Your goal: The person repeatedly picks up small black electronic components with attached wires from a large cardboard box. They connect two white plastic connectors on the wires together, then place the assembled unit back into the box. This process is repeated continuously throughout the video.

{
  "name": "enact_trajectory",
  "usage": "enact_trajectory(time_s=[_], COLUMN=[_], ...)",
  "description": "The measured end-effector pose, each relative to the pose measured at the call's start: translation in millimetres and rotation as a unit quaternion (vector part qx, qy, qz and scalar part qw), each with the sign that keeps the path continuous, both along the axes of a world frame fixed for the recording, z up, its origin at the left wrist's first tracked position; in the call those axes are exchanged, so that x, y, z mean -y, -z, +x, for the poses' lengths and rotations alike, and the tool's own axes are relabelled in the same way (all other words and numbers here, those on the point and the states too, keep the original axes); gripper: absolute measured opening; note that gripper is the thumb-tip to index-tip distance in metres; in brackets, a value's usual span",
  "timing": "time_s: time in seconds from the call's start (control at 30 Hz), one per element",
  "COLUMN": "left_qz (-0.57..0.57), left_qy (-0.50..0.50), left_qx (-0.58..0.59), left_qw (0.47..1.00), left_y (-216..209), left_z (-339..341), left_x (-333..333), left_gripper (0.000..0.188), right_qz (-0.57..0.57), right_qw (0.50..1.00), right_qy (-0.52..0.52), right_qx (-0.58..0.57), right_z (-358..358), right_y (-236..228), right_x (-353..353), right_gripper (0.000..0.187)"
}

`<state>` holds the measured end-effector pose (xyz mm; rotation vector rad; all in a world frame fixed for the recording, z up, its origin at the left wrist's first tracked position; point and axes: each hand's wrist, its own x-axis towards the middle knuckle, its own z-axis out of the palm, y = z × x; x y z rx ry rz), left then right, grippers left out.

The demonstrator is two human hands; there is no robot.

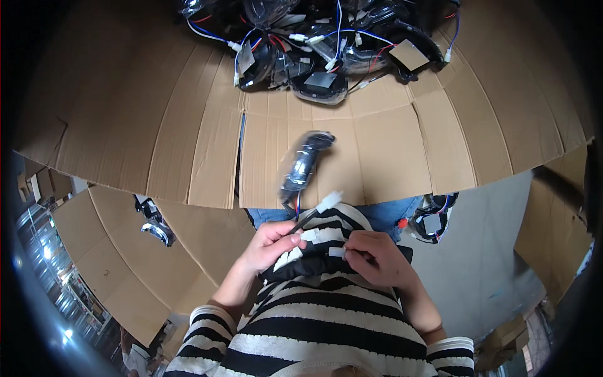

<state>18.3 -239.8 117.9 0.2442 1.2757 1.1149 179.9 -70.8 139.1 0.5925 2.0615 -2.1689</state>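
Observation:
My left hand (271,245) is closed, thumb and fingers pinching a white plug connector (310,235) in front of my lap. Beyond it, a dark cable ends in a second white connector (329,202). My right hand (379,259) is closed on a smaller white connector (336,251), which points left, apart from the one in my left hand. On the cardboard ahead lies a black curved part (303,164) in clear plastic, slightly blurred. Its red and blue wires run down toward my left hand; where they end is hidden.
A brown cardboard sheet (383,144) covers the work surface. At its far side is a pile of similar wrapped black parts (320,85) with wires and white connectors. More such parts (433,223) sit low at the right and others (155,227) at the left, by cardboard panels.

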Motion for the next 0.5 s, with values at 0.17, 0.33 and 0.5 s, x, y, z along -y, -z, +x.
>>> enact_trajectory(time_s=[0.17,0.33,0.5], left_qz=[0.065,0.081,0.089], left_qy=[0.094,0.139,0.19], left_qx=[-0.051,-0.063,-0.154], left_qw=[0.992,0.985,0.966], left_y=[0,-6,-6], left_z=[-16,-19,-20], left_x=[-4,-19,-28], left_gripper=[0.014,0.012,0.009], right_qz=[-0.033,-0.014,0.035], right_qw=[0.999,1.0,0.999], right_qy=[0.0,0.005,0.02], right_qx=[-0.019,-0.019,0.008], right_z=[-7,-7,-2], right_y=[2,1,0], right_x=[0,0,1], right_gripper=[0.006,0.005,0.005])
